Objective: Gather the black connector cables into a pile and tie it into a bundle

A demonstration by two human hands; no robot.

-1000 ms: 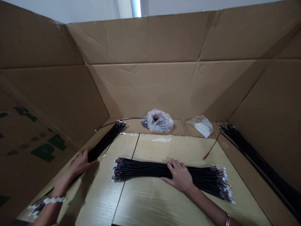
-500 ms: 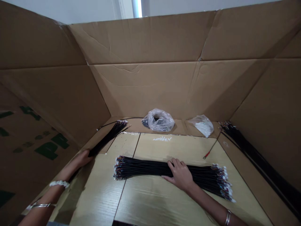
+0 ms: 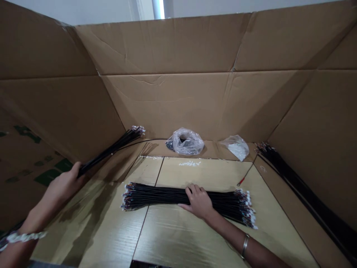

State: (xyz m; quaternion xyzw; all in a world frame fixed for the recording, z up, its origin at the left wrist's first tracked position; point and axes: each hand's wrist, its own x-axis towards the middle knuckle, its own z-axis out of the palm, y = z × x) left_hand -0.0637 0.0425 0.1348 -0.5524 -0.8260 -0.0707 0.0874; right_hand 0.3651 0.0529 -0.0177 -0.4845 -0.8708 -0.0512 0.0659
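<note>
A: Where is the left hand (image 3: 64, 183) seen?
B: It is seen at the left side, near the printed cardboard wall (image 3: 106, 102). The left bundle (image 3: 110, 150), made of black cables, is held by its near part. The fingers are closed around it, although the fingertips are partly hidden. The bundle is slanted towards the far left corner, with its white-tipped end pointed away. It seems to be held above the table (image 3: 178, 238), because a shadow is cast to the right of it.

A: And what is done with the right hand (image 3: 199, 201)?
B: It is laid upon the middle bundle (image 3: 167, 194), a little to the right of its centre. The fingers are bent over the top, and the thumb is spread apart along the near side. Whether the cables are gripped or only pressed, it cannot be told.

A: How is the middle bundle placed?
B: It is laid flat across the table, from left to right. Small white connectors and coloured wires are shown at both ends.

A: What else is found around?
B: Near the back wall, a clear bag (image 3: 188, 142) with something dark in it is placed. To the right of it, a smaller bag (image 3: 237, 147) with white contents is seen. A red-tipped wire (image 3: 241, 181) is laid near the right far corner of the table. Along the right wall, the right bundle (image 3: 301, 190) is stretched, also of black cables.
</note>
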